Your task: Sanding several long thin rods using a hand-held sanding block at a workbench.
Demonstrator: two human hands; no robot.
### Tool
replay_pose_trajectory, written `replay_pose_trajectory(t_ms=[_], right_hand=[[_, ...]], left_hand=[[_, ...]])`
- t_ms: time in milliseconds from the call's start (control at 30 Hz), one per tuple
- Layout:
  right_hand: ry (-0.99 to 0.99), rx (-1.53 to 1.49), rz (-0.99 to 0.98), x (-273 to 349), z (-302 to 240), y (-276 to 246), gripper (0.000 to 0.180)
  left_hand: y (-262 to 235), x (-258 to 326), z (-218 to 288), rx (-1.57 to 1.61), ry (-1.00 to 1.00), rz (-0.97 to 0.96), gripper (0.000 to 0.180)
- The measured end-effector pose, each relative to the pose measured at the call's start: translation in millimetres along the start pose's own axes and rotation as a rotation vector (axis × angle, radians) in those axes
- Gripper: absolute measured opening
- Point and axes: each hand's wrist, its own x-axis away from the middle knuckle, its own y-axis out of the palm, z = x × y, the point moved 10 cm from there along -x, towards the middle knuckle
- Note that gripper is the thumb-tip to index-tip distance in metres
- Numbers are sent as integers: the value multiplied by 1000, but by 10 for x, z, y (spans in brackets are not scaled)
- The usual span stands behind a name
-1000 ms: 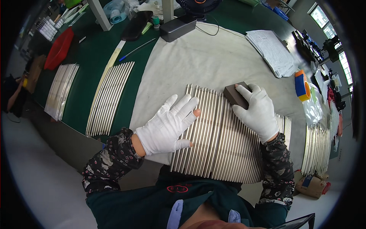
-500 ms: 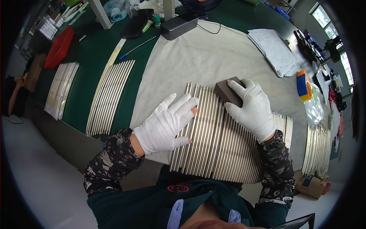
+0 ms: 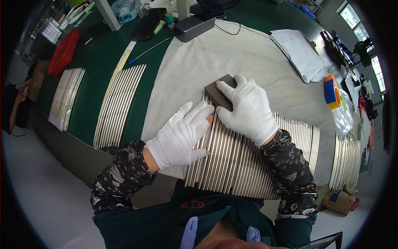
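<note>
1. Nearest us, the patterned right sleeve [image 3: 288,166] crosses the broad row of silvery rods [image 3: 232,162], hiding part of its right side; the near ends lie by our dark green shirt [image 3: 166,224].
2. Our gloved left hand [image 3: 178,139] is spread, thumb apart from the fingers, its tips at the row's left edge, covering part of it.
3. Our gloved right hand [image 3: 248,108] grips a dark brown block [image 3: 214,93] between thumb and fingers. The block sits over the far-left rod ends, just beside the left fingertips; we cannot tell how hard it presses.
4. Beyond, pale cloth [image 3: 199,58] spreads over the green table [image 3: 257,16].
5. To our left we have a second rod group [image 3: 120,108] beside a pale strip [image 3: 117,74], then a wrapped bundle [image 3: 66,99].
6. To our right, another rod bundle [image 3: 344,162] lies below a clear bag [image 3: 345,118] and an orange-and-blue tape roll [image 3: 330,92].
7. Farther off we see a blue-tipped pen [image 3: 149,51], a red tray [image 3: 64,52] and a stack of papers [image 3: 299,56].
8. Farthest, a grey box [image 3: 195,29] stands beside a green-capped bottle [image 3: 170,20], with a dark fan [image 3: 217,4] behind it.
</note>
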Motion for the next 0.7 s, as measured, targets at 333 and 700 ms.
replay_pose_trajectory(t_ms=[333, 700], right_hand=[[133, 7, -159, 34, 210, -22, 48], [187, -26, -53, 301, 565, -181, 51]], left_hand=[[12, -5, -26, 5, 2, 9, 77], [63, -40, 84, -37, 136, -23, 67]])
